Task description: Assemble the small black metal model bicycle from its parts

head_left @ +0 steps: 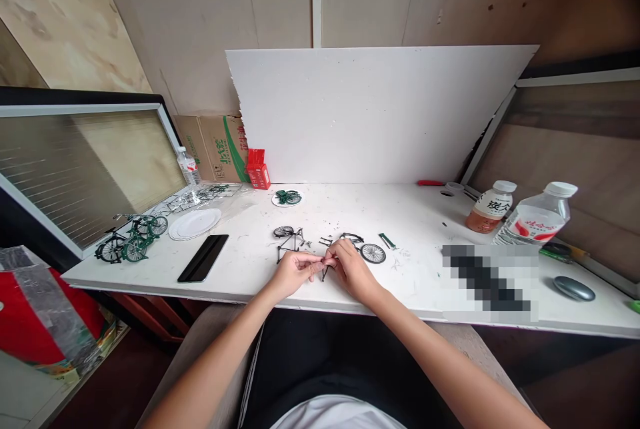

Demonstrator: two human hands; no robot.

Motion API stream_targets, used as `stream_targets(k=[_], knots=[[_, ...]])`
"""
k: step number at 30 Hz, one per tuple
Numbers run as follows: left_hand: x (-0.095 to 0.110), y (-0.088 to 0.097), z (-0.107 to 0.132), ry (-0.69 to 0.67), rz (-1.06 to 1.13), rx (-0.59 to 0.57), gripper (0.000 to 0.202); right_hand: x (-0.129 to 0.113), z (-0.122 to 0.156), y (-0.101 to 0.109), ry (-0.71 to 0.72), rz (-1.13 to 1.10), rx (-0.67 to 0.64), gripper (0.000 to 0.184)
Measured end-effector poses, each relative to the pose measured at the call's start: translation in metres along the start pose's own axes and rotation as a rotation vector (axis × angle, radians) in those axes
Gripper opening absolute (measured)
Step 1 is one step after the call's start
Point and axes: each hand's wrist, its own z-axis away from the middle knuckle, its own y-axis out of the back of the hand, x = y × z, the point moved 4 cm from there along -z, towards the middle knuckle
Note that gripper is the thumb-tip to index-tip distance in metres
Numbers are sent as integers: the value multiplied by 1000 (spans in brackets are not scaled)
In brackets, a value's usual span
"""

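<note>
My left hand (295, 270) and my right hand (351, 266) meet at the front of the white table (425, 289), fingers pinched together on a small dark model-bicycle part (325, 270) between them. Just behind the hands lie a partly built black bicycle frame (289, 242) with one wheel, a loose spoked wheel (373, 253), a mudguard piece (351, 237) and a small green part (387, 240). Tiny bits are scattered around them.
A black phone (203, 258) and white plates (195, 223) lie to the left, with finished green model bicycles (131, 240) and clear part sprues (193, 198) beyond. A dish of green parts (287, 198), a red carton (259, 168), two bottles (535, 219) and a grey mouse (574, 288) also stand on the table.
</note>
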Motion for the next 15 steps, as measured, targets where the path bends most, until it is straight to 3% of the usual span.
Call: stream_targets(k=[15], knots=[[-10,-2,-2,25,-27,-19,44,3,3,-3,61,46,2,17]])
